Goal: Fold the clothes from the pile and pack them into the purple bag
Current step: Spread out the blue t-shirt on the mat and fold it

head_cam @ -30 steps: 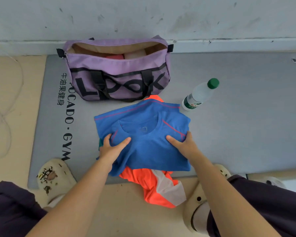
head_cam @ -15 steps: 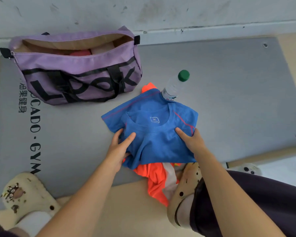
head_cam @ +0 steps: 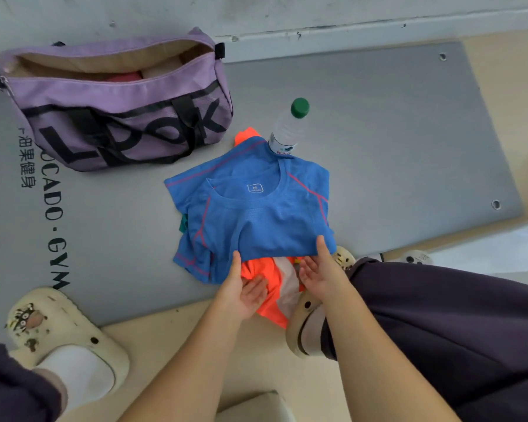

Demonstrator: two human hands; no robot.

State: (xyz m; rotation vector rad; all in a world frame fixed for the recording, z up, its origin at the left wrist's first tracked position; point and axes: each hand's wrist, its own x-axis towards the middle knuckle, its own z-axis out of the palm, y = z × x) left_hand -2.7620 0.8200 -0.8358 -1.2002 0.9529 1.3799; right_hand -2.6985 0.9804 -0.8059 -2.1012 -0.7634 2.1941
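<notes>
Head view: the folded blue shirt [head_cam: 256, 220], earlier pressed from above, is now grasped underneath by both hands [head_cam: 244, 287] [head_cam: 320, 269] for lifting toward the purple bag [head_cam: 119, 117].

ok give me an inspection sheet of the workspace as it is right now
surface: grey gym mat on a beige floor, black lettering along its left side
job's things: purple bag unzipped, some items inside; folded blue shirt on top of an orange garment; a bit of green fabric shows at the shirt's left edge
clutter: water bottle with green cap, its base hidden behind the shirt
hands: left hand and right hand palms up, thumbs on the shirt's near edge, fingers under it
cables: nothing seen
surroundings: scuffed wall with baseboard; the person's cream clogs, dark trousers
</notes>
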